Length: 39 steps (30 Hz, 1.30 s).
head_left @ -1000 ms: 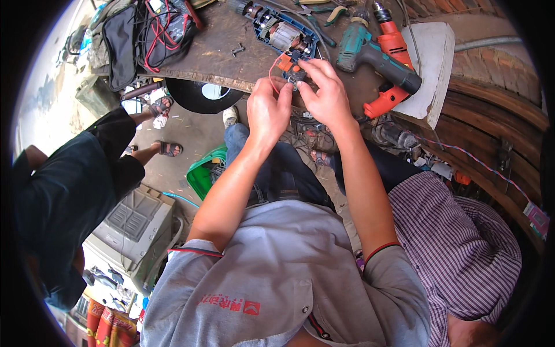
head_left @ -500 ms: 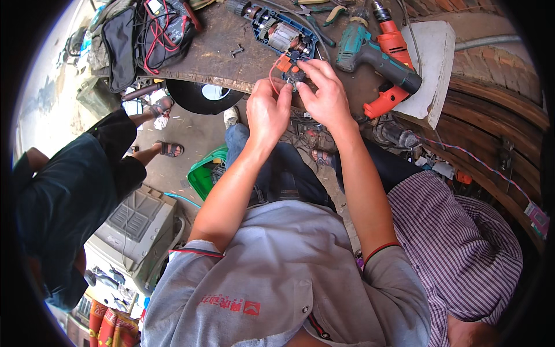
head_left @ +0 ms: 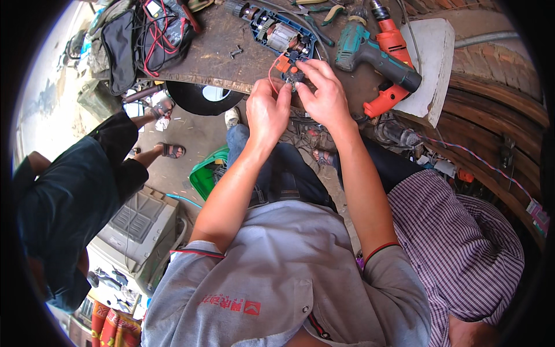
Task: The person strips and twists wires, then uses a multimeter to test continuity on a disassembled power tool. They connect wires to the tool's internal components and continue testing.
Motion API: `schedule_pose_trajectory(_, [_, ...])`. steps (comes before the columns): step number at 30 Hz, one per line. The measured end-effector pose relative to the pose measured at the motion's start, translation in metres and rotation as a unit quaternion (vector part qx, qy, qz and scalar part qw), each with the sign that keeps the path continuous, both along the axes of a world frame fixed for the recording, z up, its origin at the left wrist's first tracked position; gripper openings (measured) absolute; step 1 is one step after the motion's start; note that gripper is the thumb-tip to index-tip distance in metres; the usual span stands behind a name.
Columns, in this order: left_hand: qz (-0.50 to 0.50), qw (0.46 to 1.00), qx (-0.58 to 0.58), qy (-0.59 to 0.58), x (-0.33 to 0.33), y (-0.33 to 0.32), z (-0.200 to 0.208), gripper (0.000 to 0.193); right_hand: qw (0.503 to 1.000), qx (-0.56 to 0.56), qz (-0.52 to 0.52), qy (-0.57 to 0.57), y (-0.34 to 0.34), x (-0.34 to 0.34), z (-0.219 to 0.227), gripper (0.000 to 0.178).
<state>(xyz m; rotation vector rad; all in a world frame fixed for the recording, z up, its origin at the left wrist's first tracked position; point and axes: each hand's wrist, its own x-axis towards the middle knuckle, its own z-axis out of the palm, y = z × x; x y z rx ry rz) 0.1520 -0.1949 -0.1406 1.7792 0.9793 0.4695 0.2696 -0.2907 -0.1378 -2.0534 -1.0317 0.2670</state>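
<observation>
A: Edges and room?

B: Bench (head_left: pixel 217 63) has a rough near edge; both hands right at it, wrists out past it. Leftward, open wood as far as the black bag (head_left: pixel 119 58), broken by loose screws (head_left: pixel 236 52). Right side tighter: teal drill (head_left: pixel 374 55) near the right hand (head_left: pixel 325 97), orange drill (head_left: pixel 393 41) beyond, partly over a white slab (head_left: pixel 436 63).

A: And the opened tool (head_left: pixel 283 36)?

B: On the bench, just beyond the fingertips. Long axis runs diagonally: ridged nose points far left, motor end near right, toward the person.

A: Hands?

B: Close together at the orange-and-black switch (head_left: pixel 284 64), just off the motor end. Right thumb and forefinger clamp it. Left hand (head_left: pixel 267 113) has thumb and forefinger at its near side, beside a looping red wire (head_left: pixel 270 74); cannot tell whether they grip.
</observation>
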Motion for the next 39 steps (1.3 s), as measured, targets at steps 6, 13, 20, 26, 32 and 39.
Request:
schedule_pose_trajectory(6, [-0.002, 1.0, 0.005, 0.005, 0.002, 0.0, 0.001, 0.018, 1.0, -0.015, 0.0, 0.019, 0.0, 0.001, 0.002, 0.043])
schedule_pose_trajectory(13, [-0.018, 0.999, 0.046, 0.001, 0.005, 0.005, -0.002, 0.019, 1.0, -0.017, 0.0, 0.015, -0.001, 0.001, 0.002, 0.043])
schedule_pose_trajectory(20, [-0.044, 0.999, -0.003, 0.028, 0.007, 0.012, -0.006, 0.021, 1.0, -0.007, 0.009, 0.008, -0.002, 0.0, 0.001, 0.042])
schedule_pose_trajectory(26, [-0.067, 0.996, -0.052, 0.026, 0.008, 0.017, -0.011, 0.024, 1.0, 0.006, -0.01, -0.014, -0.003, -0.007, -0.006, 0.041])
schedule_pose_trajectory(32, [-0.059, 0.997, -0.041, 0.019, 0.009, 0.017, -0.02, 0.02, 0.978, 0.079, -0.189, -0.051, -0.031, -0.004, 0.019, 0.021])
schedule_pose_trajectory(39, [-0.073, 0.996, -0.046, 0.012, 0.008, 0.016, -0.019, 0.021, 0.953, -0.195, -0.227, -0.041, -0.048, -0.005, -0.019, 0.023])
